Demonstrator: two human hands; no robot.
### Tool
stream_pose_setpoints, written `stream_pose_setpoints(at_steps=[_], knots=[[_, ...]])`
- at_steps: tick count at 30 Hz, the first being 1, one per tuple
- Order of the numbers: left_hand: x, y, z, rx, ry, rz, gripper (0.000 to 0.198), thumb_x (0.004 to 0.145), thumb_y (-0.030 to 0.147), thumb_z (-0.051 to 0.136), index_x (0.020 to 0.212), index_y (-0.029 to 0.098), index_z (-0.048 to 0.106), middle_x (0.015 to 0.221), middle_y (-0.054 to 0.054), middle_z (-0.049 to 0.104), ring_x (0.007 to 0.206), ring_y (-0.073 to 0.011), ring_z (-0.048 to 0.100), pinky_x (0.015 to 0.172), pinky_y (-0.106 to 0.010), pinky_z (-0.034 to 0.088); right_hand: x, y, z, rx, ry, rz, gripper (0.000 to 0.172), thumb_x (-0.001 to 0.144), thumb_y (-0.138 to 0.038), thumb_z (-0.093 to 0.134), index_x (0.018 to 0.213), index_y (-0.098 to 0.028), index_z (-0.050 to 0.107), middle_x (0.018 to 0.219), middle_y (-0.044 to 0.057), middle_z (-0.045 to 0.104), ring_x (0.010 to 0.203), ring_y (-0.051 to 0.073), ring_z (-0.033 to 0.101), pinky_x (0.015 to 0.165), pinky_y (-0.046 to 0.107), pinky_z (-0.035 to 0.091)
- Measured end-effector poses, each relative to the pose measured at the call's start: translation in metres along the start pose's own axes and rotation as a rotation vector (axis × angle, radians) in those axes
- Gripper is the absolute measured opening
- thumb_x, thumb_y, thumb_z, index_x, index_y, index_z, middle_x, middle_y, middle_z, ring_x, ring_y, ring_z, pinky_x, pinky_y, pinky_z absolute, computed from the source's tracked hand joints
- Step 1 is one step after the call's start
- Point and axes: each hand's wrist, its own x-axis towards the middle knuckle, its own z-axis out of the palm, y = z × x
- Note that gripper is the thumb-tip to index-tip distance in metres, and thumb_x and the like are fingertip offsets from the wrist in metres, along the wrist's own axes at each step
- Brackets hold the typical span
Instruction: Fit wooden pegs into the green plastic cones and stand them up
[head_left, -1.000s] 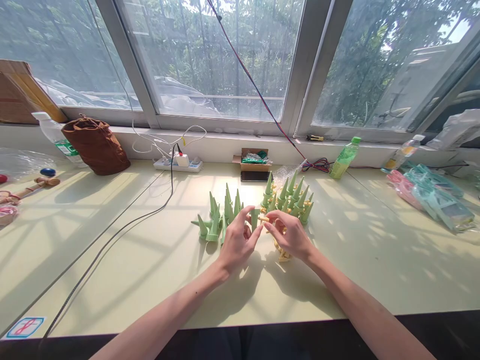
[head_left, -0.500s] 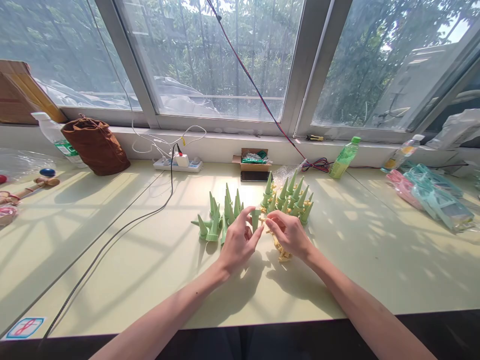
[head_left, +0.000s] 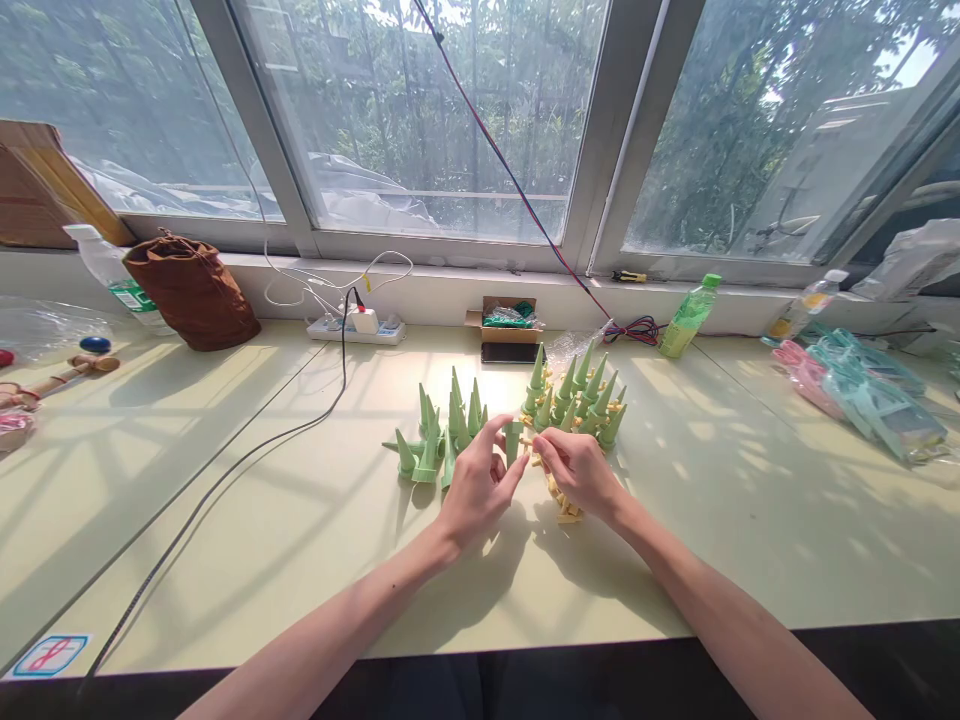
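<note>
Green cone (head_left: 512,440) sits in the left hand (head_left: 478,485); right hand (head_left: 580,466) near it.

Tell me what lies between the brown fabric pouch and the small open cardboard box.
In the head view, a white plastic power strip and black and white cables lie between the pouch and the box.

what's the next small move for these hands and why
Probably bring the yellow piece in the right hand against the wide end of the green cone in the left hand: they are held close together, and the cone cluster at right shows yellow bits around its bases.
</note>
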Motion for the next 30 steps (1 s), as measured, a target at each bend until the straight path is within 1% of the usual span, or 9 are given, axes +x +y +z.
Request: stream_pose_setpoints(at_steps=[2, 5, 7, 11, 15, 21, 23, 27, 30], knots=[[-0.0001, -0.0004, 0.0001, 0.003, 0.002, -0.002, 0.042, 0.092, 0.028, 0.056, 0.132, 0.024, 0.043, 0.087, 0.002, 0.05, 0.045, -0.0025, 0.042, 0.042, -0.015, 0.038, -0.0005, 0.0002, 0.0003, 0.024, 0.0, 0.016, 0.036, 0.102, -0.039, 0.041, 0.077, -0.019, 0.056, 0.057, -0.003, 0.05, 0.048, 0.01, 0.04, 0.049, 0.024, 0.033], [0.0002, -0.0009, 0.0002, 0.012, 0.017, -0.01, 0.042, 0.092, 0.029, 0.056, 0.132, 0.024, 0.043, 0.089, 0.001, 0.05, 0.046, -0.0028, 0.043, 0.043, -0.015, 0.038, -0.0014, -0.0004, 0.0005, 0.06, -0.004, 0.021, 0.024, 0.1, -0.04, 0.046, 0.097, -0.019, 0.058, 0.057, -0.005, 0.05, 0.047, 0.011, 0.04, 0.049, 0.023, 0.034], [0.0006, -0.0008, 0.0002, 0.014, 0.022, -0.012, 0.041, 0.092, 0.029, 0.056, 0.131, 0.024, 0.044, 0.089, 0.001, 0.051, 0.048, -0.0033, 0.044, 0.043, -0.015, 0.039, -0.0018, -0.0012, 0.0006, 0.064, -0.011, 0.006, 0.021, 0.099, -0.039, 0.048, 0.101, -0.02, 0.056, 0.057, -0.006, 0.048, 0.048, 0.011, 0.039, 0.05, 0.023, 0.035], [0.0007, 0.0002, -0.0001, 0.011, 0.013, -0.007, 0.041, 0.092, 0.028, 0.056, 0.131, 0.023, 0.044, 0.088, 0.002, 0.05, 0.046, -0.0028, 0.042, 0.042, -0.015, 0.037, -0.0014, -0.0022, 0.0003, 0.046, -0.014, -0.006, 0.021, 0.099, -0.038, 0.046, 0.095, -0.02, 0.056, 0.057, -0.006, 0.045, 0.048, 0.011, 0.038, 0.051, 0.023, 0.034], [-0.0003, 0.0008, -0.0003, 0.013, -0.004, 0.0, 0.042, 0.092, 0.027, 0.056, 0.132, 0.024, 0.043, 0.088, 0.002, 0.049, 0.045, -0.002, 0.041, 0.042, -0.015, 0.036, -0.0005, -0.0017, -0.0001, 0.023, -0.016, -0.006, 0.03, 0.101, -0.037, 0.041, 0.079, -0.02, 0.054, 0.059, -0.004, 0.047, 0.048, 0.011, 0.038, 0.051, 0.023, 0.032], [-0.0003, 0.0008, -0.0002, 0.018, -0.001, 0.0, 0.042, 0.092, 0.026, 0.056, 0.132, 0.023, 0.043, 0.089, 0.002, 0.049, 0.046, -0.0019, 0.042, 0.043, -0.015, 0.037, -0.0001, 0.0003, 0.0007, 0.032, 0.009, 0.013, 0.04, 0.102, -0.037, 0.039, 0.067, -0.02, 0.045, 0.056, -0.004, 0.039, 0.049, 0.01, 0.034, 0.05, 0.024, 0.028], [0.0, 0.0007, -0.0006, 0.025, 0.01, 0.0, 0.042, 0.092, 0.025, 0.056, 0.132, 0.023, 0.043, 0.089, 0.002, 0.05, 0.046, -0.0021, 0.042, 0.043, -0.015, 0.037, -0.0004, 0.0003, 0.0005, 0.053, 0.019, 0.035, 0.037, 0.102, -0.037, 0.041, 0.071, -0.02, 0.049, 0.055, -0.005, 0.04, 0.048, 0.01, 0.034, 0.05, 0.024, 0.028], [0.0008, 0.0003, -0.001, 0.031, 0.032, -0.002, 0.04, 0.092, 0.026, 0.057, 0.13, 0.022, 0.045, 0.087, 0.002, 0.05, 0.048, -0.0032, 0.042, 0.044, -0.016, 0.037, -0.0015, -0.0012, 0.0, 0.089, 0.005, 0.046, 0.018, 0.098, -0.036, 0.051, 0.097, -0.019, 0.055, 0.055, -0.008, 0.041, 0.047, 0.009, 0.034, 0.049, 0.023, 0.028], [0.001, -0.0005, -0.0006, 0.028, 0.028, 0.002, 0.04, 0.092, 0.027, 0.057, 0.13, 0.022, 0.045, 0.088, 0.002, 0.05, 0.049, -0.0037, 0.043, 0.044, -0.016, 0.038, -0.0021, -0.0017, 0.0003, 0.09, -0.011, 0.019, 0.014, 0.097, -0.032, 0.051, 0.1, -0.019, 0.054, 0.055, -0.009, 0.037, 0.047, 0.009, 0.032, 0.05, 0.022, 0.028]])
